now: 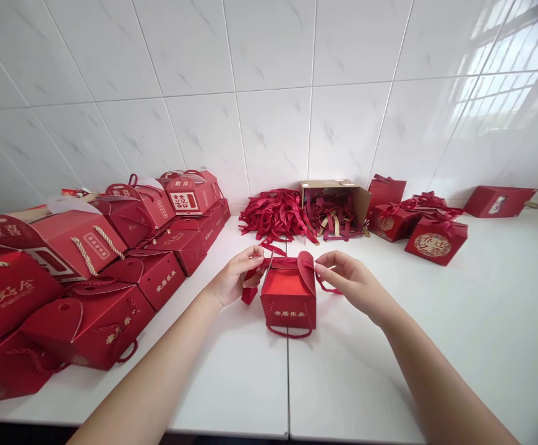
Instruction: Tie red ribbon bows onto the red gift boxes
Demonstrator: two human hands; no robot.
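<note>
A small red gift box (pixel 289 304) stands on the white table with gold characters and a twisted cord handle on its near side. Its curved top flaps stand up. A red ribbon (pixel 284 262) runs across its top between my hands. At the box's left side, my left hand (pixel 235 276) is closed with fingertips pinching the ribbon, and a length of it hangs below. On the right, my right hand (pixel 353 283) pinches the ribbon's other side between thumb and fingers, close to the flap. A loop of ribbon dangles beneath it.
Stacked red gift boxes (pixel 125 272) fill the left side. A heap of red ribbons (pixel 276 215) lies behind my box, beside an open cardboard box (pixel 364 207) of strips. Boxes tied with bows (pixel 436 241) stand back right; another red box (pixel 498 202) lies near the tiled wall.
</note>
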